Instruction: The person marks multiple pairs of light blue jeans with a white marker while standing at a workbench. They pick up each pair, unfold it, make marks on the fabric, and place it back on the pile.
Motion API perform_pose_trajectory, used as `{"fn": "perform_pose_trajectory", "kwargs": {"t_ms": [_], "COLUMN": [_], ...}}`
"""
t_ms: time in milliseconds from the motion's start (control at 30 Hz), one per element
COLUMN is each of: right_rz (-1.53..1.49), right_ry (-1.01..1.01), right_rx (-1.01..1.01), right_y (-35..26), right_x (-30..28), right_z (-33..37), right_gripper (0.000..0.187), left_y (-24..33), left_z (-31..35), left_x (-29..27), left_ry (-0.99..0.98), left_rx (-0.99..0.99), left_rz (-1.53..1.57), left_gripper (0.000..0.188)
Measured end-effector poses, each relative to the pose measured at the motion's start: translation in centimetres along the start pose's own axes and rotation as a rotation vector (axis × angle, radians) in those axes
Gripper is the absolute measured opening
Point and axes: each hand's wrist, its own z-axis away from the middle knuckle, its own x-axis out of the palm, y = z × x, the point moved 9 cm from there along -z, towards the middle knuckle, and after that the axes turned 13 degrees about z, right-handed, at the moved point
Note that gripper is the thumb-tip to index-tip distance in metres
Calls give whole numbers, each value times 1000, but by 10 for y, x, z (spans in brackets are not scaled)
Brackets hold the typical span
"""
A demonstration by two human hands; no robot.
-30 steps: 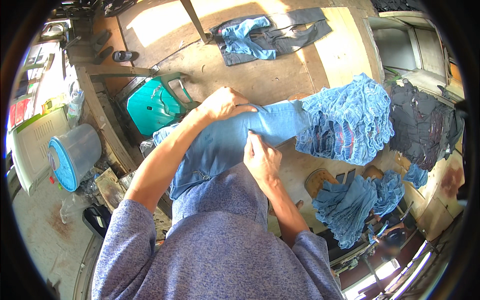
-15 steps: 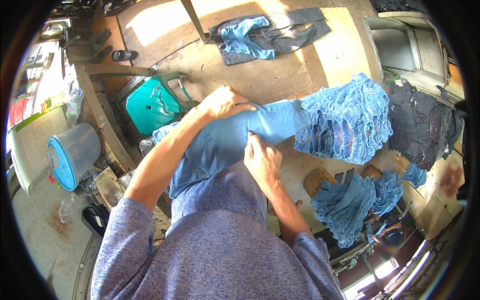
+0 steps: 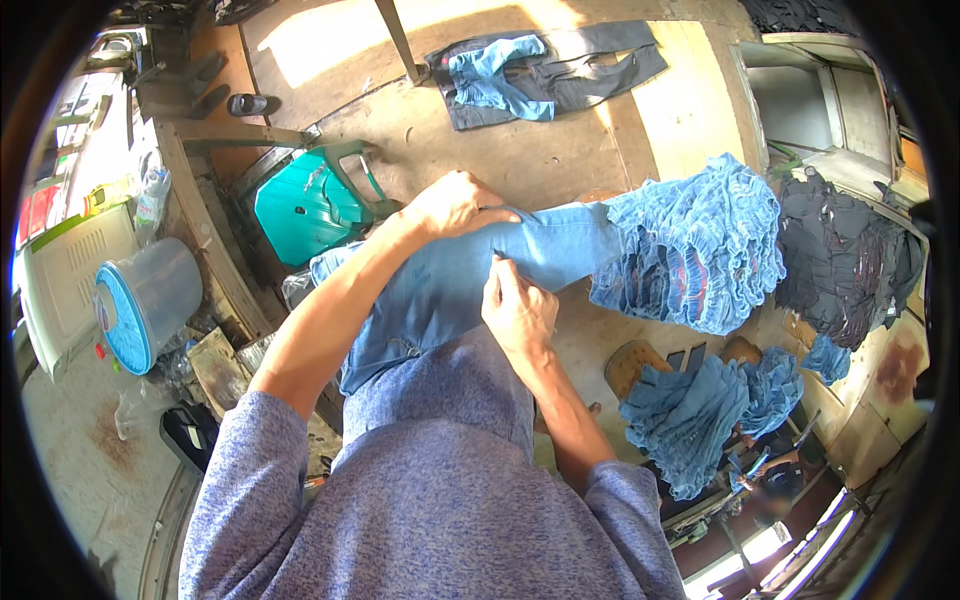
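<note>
Looking down through the head camera, I find a length of light-blue denim [image 3: 450, 270] stretched across the wearer's front, its near edge against the blue-grey shirt [image 3: 450, 480] and its right end meeting a thick stack of frilled denim [image 3: 695, 250]; what carries the stack is hidden from me. The left hand [image 3: 457, 207] pinches the denim's far edge between thumb and fingers. The right hand [image 3: 522, 315] has its fingers pressed together on a small dark object [image 3: 498, 254] over the cloth; I can't tell whether its tip touches. I'd judge this piece to be partway through: both hands are busy at it and it isn't laid aside. Whether the stacked pieces are finished or waiting, I can't tell, nor how many are left. Beyond the hands, near the far edge of the floor [image 3: 540, 165], dark trousers [image 3: 605, 75] lie with a small blue garment [image 3: 480, 75] on top. A teal chair [image 3: 305, 210] stands toward the floor's left side, and black cloth [image 3: 845, 255] is heaped just right of the stack.
</note>
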Motion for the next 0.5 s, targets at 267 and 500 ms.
{"fn": "perform_pose_trajectory", "kwargs": {"t_ms": [267, 500], "right_rz": [-154, -63], "right_ry": [7, 9], "right_rx": [28, -10], "right_y": [4, 1], "right_x": [-10, 1], "right_z": [11, 1], "right_gripper": [12, 9], "left_y": [-1, -2], "left_z": [1, 1], "left_x": [0, 0], "left_ry": [-4, 15], "left_rx": [-25, -1], "left_rz": [13, 28], "left_gripper": [44, 44]}}
